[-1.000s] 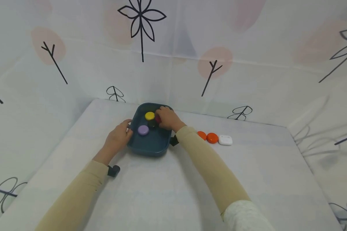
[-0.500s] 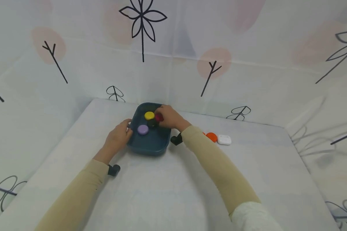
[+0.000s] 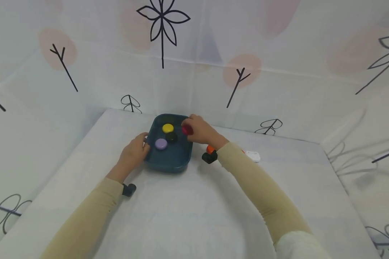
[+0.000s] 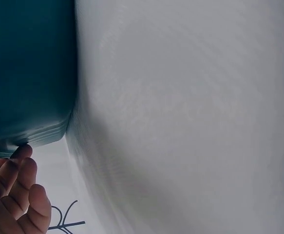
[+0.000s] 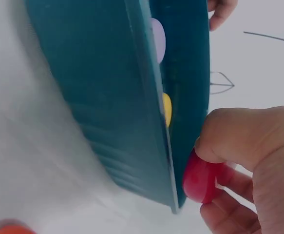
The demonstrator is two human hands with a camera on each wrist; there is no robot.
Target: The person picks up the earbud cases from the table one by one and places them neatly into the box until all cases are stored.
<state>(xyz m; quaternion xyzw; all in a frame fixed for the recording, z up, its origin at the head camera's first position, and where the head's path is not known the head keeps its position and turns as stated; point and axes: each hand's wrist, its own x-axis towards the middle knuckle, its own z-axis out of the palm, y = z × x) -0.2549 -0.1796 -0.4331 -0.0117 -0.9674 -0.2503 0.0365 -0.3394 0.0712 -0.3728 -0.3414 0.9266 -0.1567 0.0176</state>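
A dark teal rectangular bin [image 3: 166, 163] stands on the white-covered table. My left hand [image 3: 132, 153] holds its left side, fingers at the wall [image 4: 27, 105] in the left wrist view. My right hand [image 3: 201, 130] pinches a glossy red round disc [image 5: 202, 179] between thumb and fingers, over the bin's far right rim. Inside the bin lie a yellow disc [image 3: 168, 128], a black disc [image 3: 171, 137] and a purple disc [image 3: 161, 144]. The right wrist view shows the purple disc [image 5: 159, 40] and yellow disc [image 5: 167, 109] partly behind the rim.
Right of the bin an orange disc [image 3: 210, 149] sits on the table, partly behind the right wrist. A white rounded case [image 3: 253, 156] lies farther right, with another orange piece mostly hidden by the sleeve. A patterned cloth wall [image 3: 194, 90] rises behind the table.
My right hand has lifted the red disc from beside the black and yellow discs and moved it right to the bin's rim. The left hand has stayed in place.
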